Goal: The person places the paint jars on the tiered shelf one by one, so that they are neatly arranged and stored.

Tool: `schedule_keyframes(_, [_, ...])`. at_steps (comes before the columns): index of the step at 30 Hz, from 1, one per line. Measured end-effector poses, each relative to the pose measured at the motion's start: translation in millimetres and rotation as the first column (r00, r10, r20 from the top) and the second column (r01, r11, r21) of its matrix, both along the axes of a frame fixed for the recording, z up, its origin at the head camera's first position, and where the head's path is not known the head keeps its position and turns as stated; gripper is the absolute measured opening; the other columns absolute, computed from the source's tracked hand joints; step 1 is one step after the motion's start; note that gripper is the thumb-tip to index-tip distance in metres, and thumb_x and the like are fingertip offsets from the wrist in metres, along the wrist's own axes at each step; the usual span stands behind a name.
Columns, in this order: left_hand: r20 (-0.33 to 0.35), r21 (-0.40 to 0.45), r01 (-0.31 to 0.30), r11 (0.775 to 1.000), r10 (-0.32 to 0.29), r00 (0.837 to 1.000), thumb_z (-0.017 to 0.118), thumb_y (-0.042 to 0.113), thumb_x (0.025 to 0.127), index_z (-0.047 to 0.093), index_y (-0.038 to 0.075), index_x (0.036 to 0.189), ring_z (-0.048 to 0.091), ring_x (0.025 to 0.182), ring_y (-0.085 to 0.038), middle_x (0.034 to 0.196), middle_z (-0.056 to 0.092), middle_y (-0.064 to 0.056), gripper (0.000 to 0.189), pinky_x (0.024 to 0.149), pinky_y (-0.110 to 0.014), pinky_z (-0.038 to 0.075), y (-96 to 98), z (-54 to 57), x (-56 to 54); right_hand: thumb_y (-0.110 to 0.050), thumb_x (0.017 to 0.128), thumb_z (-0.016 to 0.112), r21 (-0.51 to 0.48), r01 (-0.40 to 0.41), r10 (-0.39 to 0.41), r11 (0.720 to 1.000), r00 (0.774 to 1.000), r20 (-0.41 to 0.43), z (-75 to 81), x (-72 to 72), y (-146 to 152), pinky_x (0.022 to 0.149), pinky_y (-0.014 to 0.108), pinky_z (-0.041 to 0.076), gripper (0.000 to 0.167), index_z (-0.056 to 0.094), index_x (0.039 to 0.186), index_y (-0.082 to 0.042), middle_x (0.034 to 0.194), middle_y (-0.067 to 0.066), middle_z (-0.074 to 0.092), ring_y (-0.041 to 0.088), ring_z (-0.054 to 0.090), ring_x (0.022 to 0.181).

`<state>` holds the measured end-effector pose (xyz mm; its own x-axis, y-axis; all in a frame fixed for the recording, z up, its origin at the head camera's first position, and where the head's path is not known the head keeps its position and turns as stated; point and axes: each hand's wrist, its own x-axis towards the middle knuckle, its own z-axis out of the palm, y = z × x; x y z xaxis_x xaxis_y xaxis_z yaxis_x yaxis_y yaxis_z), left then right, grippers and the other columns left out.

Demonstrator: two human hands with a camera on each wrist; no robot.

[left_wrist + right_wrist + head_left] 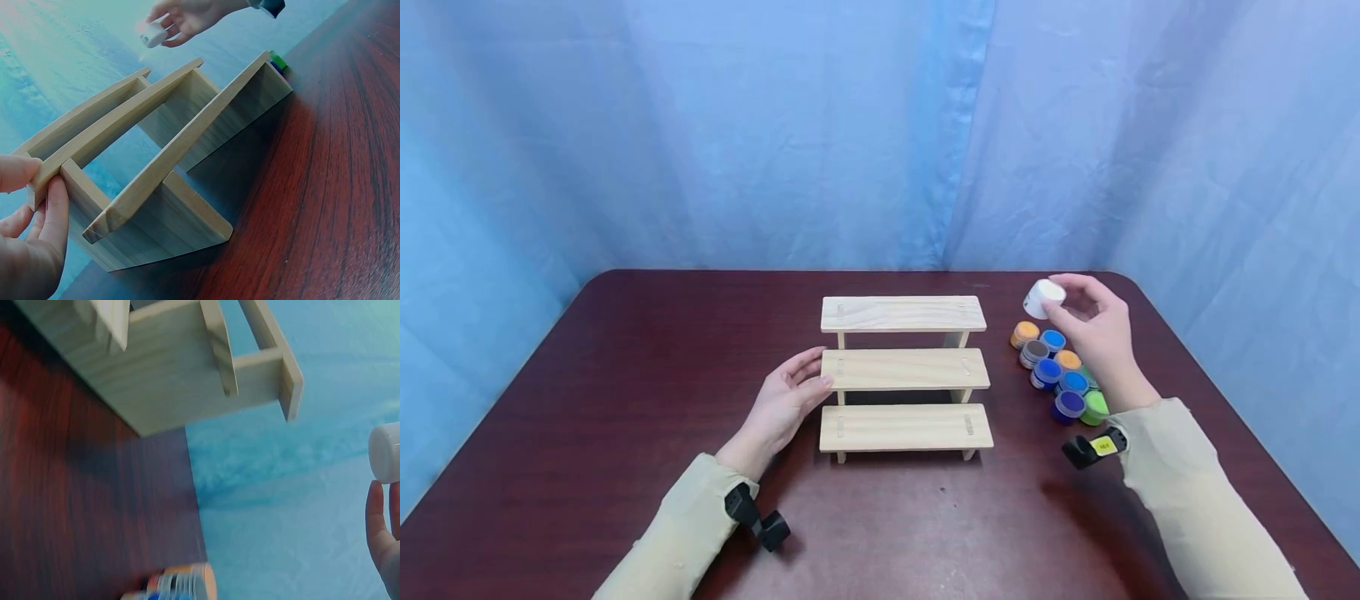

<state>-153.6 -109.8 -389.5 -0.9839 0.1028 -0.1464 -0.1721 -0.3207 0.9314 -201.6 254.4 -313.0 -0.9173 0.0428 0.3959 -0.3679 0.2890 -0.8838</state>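
Note:
A three-step wooden display shelf (904,369) stands at the middle of the table. My left hand (778,404) grips the left end of its middle board; the left wrist view shows the thumb (19,173) above the board and fingers beneath. Raised over the table's far right part, my right hand (1097,329) pinches a small white paint pot (1043,298) between thumb and fingers. In the right wrist view this white pot (383,453) is cut by the frame edge, level with the shelf's top and apart from it. All three boards carry nothing.
Several small paint pots, among them a blue one (1047,372), an orange one (1024,333) and a light green one (1095,407), stand clustered right of the shelf, below my right hand. Light blue curtains (805,142) hang behind the dark red table (647,375).

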Motion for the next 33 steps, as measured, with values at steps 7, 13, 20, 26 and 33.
schedule_keyframes(7, [0.01, 0.002, 0.009, 1.0, -0.009, 1.0, 0.046, -0.015, 0.09, 0.029, -0.006, 0.144, 0.057, 0.086, 0.0, 0.116, 0.048, -0.006, 0.057, 0.08, -0.014, 0.051, 2.8, -0.7, -2.1, -0.003, 0.086, 0.066, -0.03, -0.087, 0.087, 0.996, 0.996, -0.02, 6.1, -5.6, -28.2, 0.076, 0.01, 0.051, 0.025, 0.064, 0.11, -0.009, 0.101, -0.011, 0.062, 0.003, 0.061, 0.088])
schedule_keyframes(13, [0.002, 0.01, 0.011, 1.0, -0.011, 1.0, 0.047, -0.015, 0.089, 0.029, -0.006, 0.144, 0.057, 0.085, 0.0, 0.114, 0.048, -0.004, 0.058, 0.079, -0.014, 0.052, 4.6, -0.4, -2.7, 0.001, 0.084, 0.067, 0.039, -0.117, 0.12, 0.992, 0.989, -0.089, 5.5, -11.5, -53.8, 0.075, 0.012, 0.051, 0.025, 0.066, 0.107, -0.006, 0.104, -0.001, 0.064, 0.002, 0.061, 0.089])
schedule_keyframes(20, [-0.007, 0.0, 0.014, 1.0, -0.014, 1.0, 0.046, -0.014, 0.09, 0.028, -0.008, 0.143, 0.057, 0.084, 0.0, 0.115, 0.049, -0.006, 0.056, 0.079, -0.014, 0.051, 2.8, 0.5, -1.3, 0.004, 0.081, 0.067, 0.056, -0.19, 0.195, 0.98, 0.976, -0.094, 2.2, -14.4, -84.8, 0.077, 0.014, 0.052, 0.028, 0.063, 0.109, 0.006, 0.105, 0.011, 0.063, 0.003, 0.059, 0.09])
schedule_keyframes(26, [-0.017, -0.004, 0.019, 1.0, -0.019, 1.0, 0.048, -0.013, 0.09, 0.028, -0.008, 0.143, 0.057, 0.089, -0.002, 0.118, 0.047, -0.009, 0.056, 0.081, -0.015, 0.052, 1.9, 3.1, -0.7, 0.001, 0.082, 0.069, 0.091, -0.232, 0.238, 0.969, 0.97, -0.06, 6.8, -15.6, -112.7, 0.078, 0.016, 0.053, 0.03, 0.063, 0.111, 0.005, 0.108, 0.016, 0.061, 0.004, 0.058, 0.09])
schedule_keyframes(33, [0.001, 0.004, 0.016, 1.0, -0.016, 1.0, 0.046, -0.014, 0.09, 0.028, -0.008, 0.143, 0.057, 0.085, -0.001, 0.114, 0.048, -0.006, 0.056, 0.079, -0.014, 0.051, 2.2, 3.3, 0.3, 0.002, 0.08, 0.071, 0.106, -0.283, 0.292, 0.953, 0.954, -0.075, 4.2, -15.0, -147.7, 0.08, 0.029, 0.057, 0.028, 0.064, 0.107, 0.005, 0.105, 0.017, 0.061, 0.009, 0.059, 0.09])
